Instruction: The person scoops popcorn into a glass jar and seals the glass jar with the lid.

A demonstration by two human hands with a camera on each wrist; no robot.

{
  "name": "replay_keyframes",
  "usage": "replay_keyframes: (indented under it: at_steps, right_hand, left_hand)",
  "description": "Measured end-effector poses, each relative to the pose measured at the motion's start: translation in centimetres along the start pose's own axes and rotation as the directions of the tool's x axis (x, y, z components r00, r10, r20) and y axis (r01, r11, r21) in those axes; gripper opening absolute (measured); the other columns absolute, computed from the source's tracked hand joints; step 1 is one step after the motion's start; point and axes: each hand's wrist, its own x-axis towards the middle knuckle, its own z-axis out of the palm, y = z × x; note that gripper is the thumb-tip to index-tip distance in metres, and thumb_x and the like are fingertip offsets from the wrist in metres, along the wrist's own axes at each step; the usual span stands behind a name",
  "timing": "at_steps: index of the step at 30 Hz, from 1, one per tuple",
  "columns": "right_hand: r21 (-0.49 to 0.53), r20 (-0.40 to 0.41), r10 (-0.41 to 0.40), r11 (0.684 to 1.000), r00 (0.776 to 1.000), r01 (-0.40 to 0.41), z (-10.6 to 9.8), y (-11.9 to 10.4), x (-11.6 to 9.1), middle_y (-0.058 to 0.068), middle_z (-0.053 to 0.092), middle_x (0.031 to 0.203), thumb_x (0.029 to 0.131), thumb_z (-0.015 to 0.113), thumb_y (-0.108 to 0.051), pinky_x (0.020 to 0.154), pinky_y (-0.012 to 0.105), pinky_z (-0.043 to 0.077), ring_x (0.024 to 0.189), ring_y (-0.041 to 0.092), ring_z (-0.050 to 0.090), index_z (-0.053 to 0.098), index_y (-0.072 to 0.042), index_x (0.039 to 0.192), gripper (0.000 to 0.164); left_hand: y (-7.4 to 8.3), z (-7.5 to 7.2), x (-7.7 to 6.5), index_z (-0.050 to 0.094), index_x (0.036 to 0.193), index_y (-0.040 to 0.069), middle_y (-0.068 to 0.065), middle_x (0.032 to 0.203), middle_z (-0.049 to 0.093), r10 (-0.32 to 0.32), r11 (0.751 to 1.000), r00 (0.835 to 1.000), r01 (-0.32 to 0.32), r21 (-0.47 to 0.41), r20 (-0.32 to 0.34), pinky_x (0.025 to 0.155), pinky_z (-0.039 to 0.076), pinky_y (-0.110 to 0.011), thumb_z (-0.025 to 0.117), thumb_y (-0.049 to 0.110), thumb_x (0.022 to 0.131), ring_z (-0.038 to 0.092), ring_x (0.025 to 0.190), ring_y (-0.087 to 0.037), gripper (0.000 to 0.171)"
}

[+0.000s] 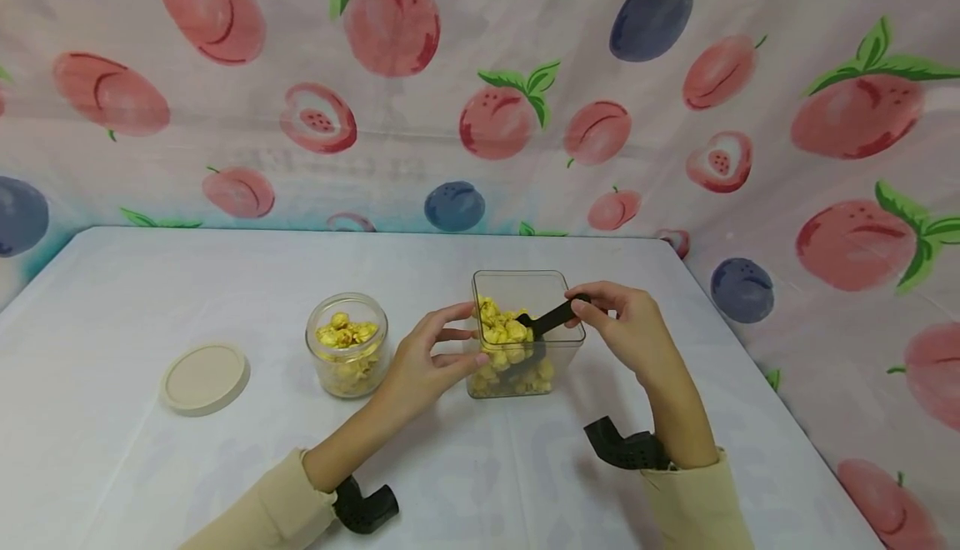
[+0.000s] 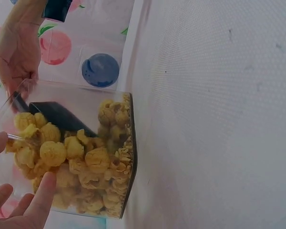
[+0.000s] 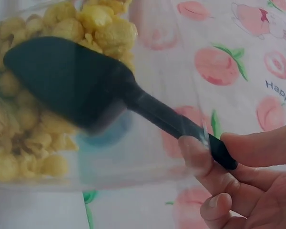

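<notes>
My right hand [image 1: 626, 325] pinches the handle of a small black scoop [image 1: 555, 318]; its blade dips among yellow popcorn [image 1: 510, 337] inside a clear square container [image 1: 566, 358]. The right wrist view shows the scoop's dark blade [image 3: 66, 78] through the clear wall, popcorn around it. On the container's left side, my left hand [image 1: 420, 354] steadies it with spread, fairly straight fingers, the thumb against the near wall. In the left wrist view, that hand's fingertips [image 2: 46, 183] touch the container. To the left, a round clear jar [image 1: 348, 371] stands uncovered, partly filled with popcorn.
A round beige lid [image 1: 204, 379] lies flat, left of the jar. Everything stands on a white-covered table [image 1: 247, 283]. Behind and to the right hangs a fruit-printed cloth [image 1: 420, 133]. Black wrist mounts [image 1: 626, 446] sit at both sleeves.
</notes>
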Motion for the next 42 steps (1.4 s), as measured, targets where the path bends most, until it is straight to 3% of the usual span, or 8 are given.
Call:
replay_keyframes:
  at_steps: [6, 14, 18, 24, 27, 31, 38, 42]
  right_hand:
    - [0.128, 0.010, 0.049, 0.991, 0.999, -0.050, -1.1, 0.3, -0.1, 0.007, 0.071, 0.079, 0.092, 0.057, -0.013, 0.098, 0.048, 0.036, 0.109, 0.031, 0.055, 0.061, 0.004, 0.116, 0.029]
    - [0.056, 0.027, -0.002, 0.998, 1.000, 0.000, 0.0, 0.1, 0.0, 0.016, 0.070, 0.081, 0.092, 0.057, -0.009, 0.088, 0.037, 0.039, 0.107, 0.026, 0.055, 0.062, 0.003, 0.113, 0.024]
    - [0.074, 0.016, 0.017, 0.997, 1.000, -0.018, 0.2, 0.0, 0.0, 0.017, 0.070, 0.081, 0.092, 0.056, -0.007, 0.092, 0.040, 0.039, 0.109, 0.030, 0.056, 0.062, 0.003, 0.112, 0.024]
    - [0.161, 0.023, 0.095, 0.982, 0.995, -0.097, -0.2, 0.0, 0.1, 0.004, 0.071, 0.077, 0.093, 0.055, -0.013, 0.103, 0.055, 0.029, 0.108, 0.037, 0.058, 0.060, 0.004, 0.117, 0.030]
    - [0.218, 0.021, 0.115, 0.969, 0.993, -0.117, -0.5, 0.3, 0.1, -0.005, 0.070, 0.072, 0.093, 0.055, -0.014, 0.104, 0.057, 0.025, 0.113, 0.036, 0.054, 0.058, 0.005, 0.118, 0.032]
    - [0.250, 0.027, 0.105, 0.962, 0.994, -0.108, -0.6, 0.5, 0.1, -0.008, 0.069, 0.071, 0.093, 0.055, -0.013, 0.103, 0.055, 0.026, 0.114, 0.035, 0.052, 0.058, 0.006, 0.119, 0.032]
    - [0.168, 0.020, 0.048, 0.985, 0.999, -0.050, -0.1, 0.2, 0.1, 0.005, 0.070, 0.077, 0.092, 0.058, -0.013, 0.097, 0.043, 0.036, 0.109, 0.029, 0.056, 0.062, 0.004, 0.115, 0.028]
    - [0.187, 0.010, 0.063, 0.980, 0.998, -0.064, 0.1, 0.1, 0.2, 0.003, 0.070, 0.075, 0.092, 0.057, -0.012, 0.100, 0.046, 0.036, 0.104, 0.025, 0.058, 0.062, 0.005, 0.115, 0.029]
  left_hand:
    - [0.0, 0.0, 0.0, 0.044, 0.137, 0.015, -0.006, 0.140, 0.042, -0.011, 1.000, 1.000, 0.011, 0.004, -0.001, 0.090, 0.053, -0.034, 0.071, 0.011, 0.082, 0.053, 0.117, -0.027, 0.061]
    - [0.1, 0.0, 0.0, 0.043, 0.137, 0.014, -0.007, 0.139, 0.042, -0.017, 1.000, 1.000, 0.017, 0.008, -0.003, 0.090, 0.053, -0.035, 0.070, 0.010, 0.082, 0.053, 0.117, -0.027, 0.061]
    - [0.1, 0.0, 0.0, 0.044, 0.137, 0.014, -0.007, 0.139, 0.043, -0.013, 1.000, 1.000, 0.013, 0.010, -0.010, 0.089, 0.054, -0.031, 0.070, 0.009, 0.082, 0.053, 0.117, -0.027, 0.061]
    - [-0.2, 0.0, 0.0, 0.045, 0.136, 0.015, -0.007, 0.139, 0.043, 0.000, 1.000, 1.000, 0.000, 0.010, -0.017, 0.087, 0.054, -0.027, 0.071, 0.010, 0.081, 0.053, 0.116, -0.028, 0.061]
    - [-0.2, 0.0, 0.0, 0.045, 0.136, 0.015, -0.006, 0.138, 0.043, -0.003, 1.000, 1.000, 0.003, 0.017, -0.015, 0.086, 0.054, -0.026, 0.071, 0.012, 0.082, 0.053, 0.116, -0.027, 0.060]
    - [-0.2, 0.1, 0.0, 0.045, 0.136, 0.016, -0.005, 0.138, 0.043, -0.009, 1.000, 1.000, 0.009, 0.022, -0.009, 0.087, 0.054, -0.026, 0.071, 0.013, 0.082, 0.053, 0.116, -0.026, 0.060]
    - [-0.1, 0.1, 0.0, 0.044, 0.137, 0.016, -0.006, 0.139, 0.043, -0.009, 1.000, 1.000, 0.009, 0.018, -0.003, 0.087, 0.053, -0.026, 0.071, 0.013, 0.083, 0.053, 0.116, -0.026, 0.060]
    - [-0.1, 0.0, 0.0, 0.044, 0.137, 0.015, -0.006, 0.139, 0.043, -0.008, 1.000, 1.000, 0.008, 0.011, -0.006, 0.087, 0.053, -0.025, 0.071, 0.012, 0.082, 0.053, 0.116, -0.027, 0.061]
